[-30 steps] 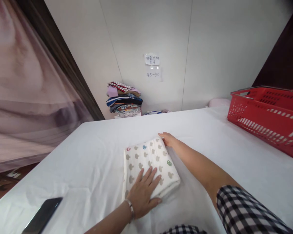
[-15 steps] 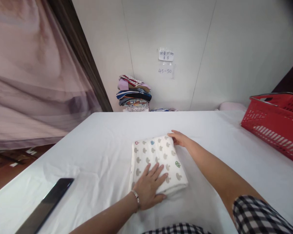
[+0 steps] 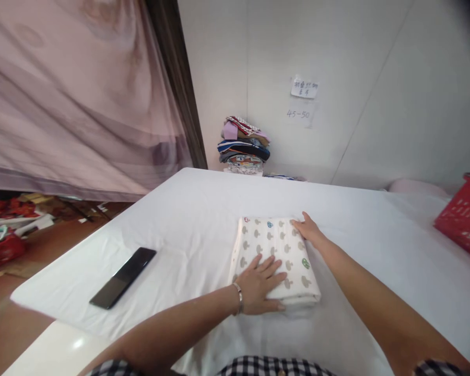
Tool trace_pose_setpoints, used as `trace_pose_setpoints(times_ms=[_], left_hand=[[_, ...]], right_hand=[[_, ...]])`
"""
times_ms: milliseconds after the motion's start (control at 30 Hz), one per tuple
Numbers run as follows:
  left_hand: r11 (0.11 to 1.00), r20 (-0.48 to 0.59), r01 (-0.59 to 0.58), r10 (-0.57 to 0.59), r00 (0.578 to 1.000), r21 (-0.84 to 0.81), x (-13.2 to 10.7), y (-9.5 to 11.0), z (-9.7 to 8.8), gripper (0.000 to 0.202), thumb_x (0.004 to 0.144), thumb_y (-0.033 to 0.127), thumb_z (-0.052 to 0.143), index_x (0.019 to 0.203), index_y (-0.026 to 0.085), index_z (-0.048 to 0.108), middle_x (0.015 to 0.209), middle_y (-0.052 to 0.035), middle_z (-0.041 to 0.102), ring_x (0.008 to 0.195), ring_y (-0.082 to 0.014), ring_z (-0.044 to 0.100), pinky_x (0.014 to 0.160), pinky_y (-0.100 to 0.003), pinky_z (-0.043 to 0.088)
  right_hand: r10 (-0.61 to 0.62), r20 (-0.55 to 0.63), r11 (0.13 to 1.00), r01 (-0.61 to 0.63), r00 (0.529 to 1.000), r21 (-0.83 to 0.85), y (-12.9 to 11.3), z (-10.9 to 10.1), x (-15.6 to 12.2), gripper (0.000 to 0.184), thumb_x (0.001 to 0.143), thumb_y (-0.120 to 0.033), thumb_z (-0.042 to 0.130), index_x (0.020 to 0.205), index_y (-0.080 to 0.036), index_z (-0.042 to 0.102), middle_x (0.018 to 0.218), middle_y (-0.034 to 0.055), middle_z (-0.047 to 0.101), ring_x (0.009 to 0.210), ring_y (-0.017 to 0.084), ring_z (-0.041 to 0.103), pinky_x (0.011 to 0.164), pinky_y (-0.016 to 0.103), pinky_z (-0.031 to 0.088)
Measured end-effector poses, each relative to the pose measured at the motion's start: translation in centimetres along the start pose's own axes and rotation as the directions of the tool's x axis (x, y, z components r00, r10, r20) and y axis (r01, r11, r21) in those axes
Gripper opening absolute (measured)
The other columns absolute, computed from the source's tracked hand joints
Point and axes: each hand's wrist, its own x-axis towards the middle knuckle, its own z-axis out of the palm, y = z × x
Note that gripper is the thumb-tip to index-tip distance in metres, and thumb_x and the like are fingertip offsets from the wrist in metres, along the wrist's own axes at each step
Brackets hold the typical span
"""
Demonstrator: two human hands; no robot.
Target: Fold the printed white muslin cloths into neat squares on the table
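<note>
A folded white cloth (image 3: 274, 245) printed with grey, red, blue and green mushrooms lies on the white-covered table in front of me. My left hand (image 3: 260, 287) rests flat on its near part, fingers spread, with a bracelet at the wrist. At the far right corner of the cloth, my right hand (image 3: 308, 228) touches the edge, its visible fingers apart. Part of that hand's underside is hidden.
A black phone (image 3: 123, 277) lies on the table (image 3: 203, 198) to the left. A red basket (image 3: 464, 214) stands at the right. Behind the table, a stack of folded fabrics (image 3: 245, 146) leans near the wall. A pink curtain (image 3: 82, 94) hangs at the left.
The view has swung left, so the table's things appear farther right and more of the phone shows. My left hand stays flat on the cloth; my right stays at its far corner.
</note>
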Motion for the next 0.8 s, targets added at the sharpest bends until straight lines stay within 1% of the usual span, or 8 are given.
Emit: trace_pose_setpoints(times_ms=[100,167,300,400,500,600,667,800], left_hand=[[0.996,-0.15,0.085,-0.084,0.985,-0.005,0.3,-0.9,-1.2,0.065,0.083,0.061,0.03,0.137,0.024,0.03,0.145,-0.0062,0.026,0.135,-0.0223,0.016,0.11,-0.047,0.011],[0.973,-0.284,0.23,-0.214,0.935,0.023,0.7,-2.1,-1.7,0.063,0.085,0.057,0.031,0.136,0.021,0.034,0.145,-0.0077,0.026,0.135,-0.0238,0.014,0.111,-0.049,0.008],[0.901,-0.234,0.433,-0.425,0.875,-0.019,1.2,-4.6,-1.1,0.067,0.083,0.057,0.034,0.137,0.018,0.032,0.147,-0.0089,0.022,0.136,-0.0269,0.011,0.109,-0.054,0.009],[0.897,-0.184,0.433,-0.443,0.877,-0.094,1.2,-5.4,-0.3,0.066,0.082,0.057,0.038,0.136,0.02,0.033,0.147,-0.007,0.021,0.136,-0.0253,0.01,0.108,-0.054,0.009],[0.891,-0.291,0.394,-0.448,0.845,-0.228,1.1,-6.1,-0.5,0.054,0.083,0.048,0.042,0.13,0.021,0.041,0.144,-0.0065,0.029,0.135,-0.0226,0.018,0.108,-0.051,0.015],[0.809,-0.474,0.401,-0.58,0.663,-0.43,1.0,-7.9,-1.5,0.038,0.083,0.033,0.045,0.119,0.02,0.051,0.137,-0.0074,0.042,0.128,-0.0188,0.034,0.106,-0.04,0.028],[0.687,-0.447,0.438,-0.718,0.535,-0.58,1.0,-9.4,-2.0,0.033,0.082,0.029,0.047,0.112,0.018,0.056,0.125,-0.0087,0.054,0.115,-0.0189,0.049,0.098,-0.036,0.039],[0.521,-0.284,0.484,-0.83,0.48,-0.703,0.5,-10.7,-1.4,0.029,0.081,0.033,0.049,0.102,0.017,0.061,0.097,-0.0068,0.067,0.082,-0.0177,0.063,0.077,-0.032,0.05]], right_hand=[[-0.306,-0.083,0.918,0.271,0.948,-0.29,-0.1,1.0,-2.8,0.071,0.081,-0.044,0.045,0.14,-0.011,0.022,0.146,0.0149,0.02,0.133,0.028,0.018,0.105,0.043,0.022],[-0.47,-0.035,0.812,0.417,0.882,-0.408,0.4,2.2,-5.0,0.066,0.084,-0.048,0.037,0.14,-0.015,0.022,0.149,0.0099,0.013,0.136,0.025,0.008,0.108,0.045,0.015],[-0.407,0.148,0.753,0.422,0.902,-0.504,1.9,4.4,-7.5,0.064,0.086,-0.055,0.025,0.139,-0.018,0.027,0.148,0.0077,0.017,0.136,0.024,0.008,0.106,0.051,0.01],[-0.362,0.166,0.745,0.392,0.917,-0.54,2.3,4.6,-7.4,0.065,0.087,-0.055,0.023,0.139,-0.017,0.027,0.148,0.0074,0.015,0.136,0.023,0.007,0.106,0.05,0.01],[-0.333,0.198,0.739,0.385,0.922,-0.553,1.5,3.9,-7.4,0.066,0.087,-0.056,0.022,0.139,-0.016,0.027,0.148,0.0076,0.015,0.136,0.023,0.007,0.106,0.051,0.008],[-0.36,0.206,0.716,0.411,0.91,-0.564,0.2,3.4,-8.7,0.068,0.086,-0.058,0.022,0.139,-0.016,0.027,0.148,0.0084,0.013,0.136,0.024,0.005,0.107,0.051,0.005],[-0.42,0.249,0.676,0.484,0.873,-0.555,-0.3,3.4,-9.9,0.069,0.086,-0.059,0.021,0.141,-0.017,0.024,0.149,0.0069,0.011,0.136,0.022,0.003,0.108,0.048,0.003],[-0.429,0.364,0.63,0.562,0.827,-0.535,0.2,4.1,-11.5,0.07,0.086,-0.06,0.018,0.141,-0.016,0.023,0.149,0.0061,0.012,0.136,0.021,0.003,0.108,0.046,0.002]])
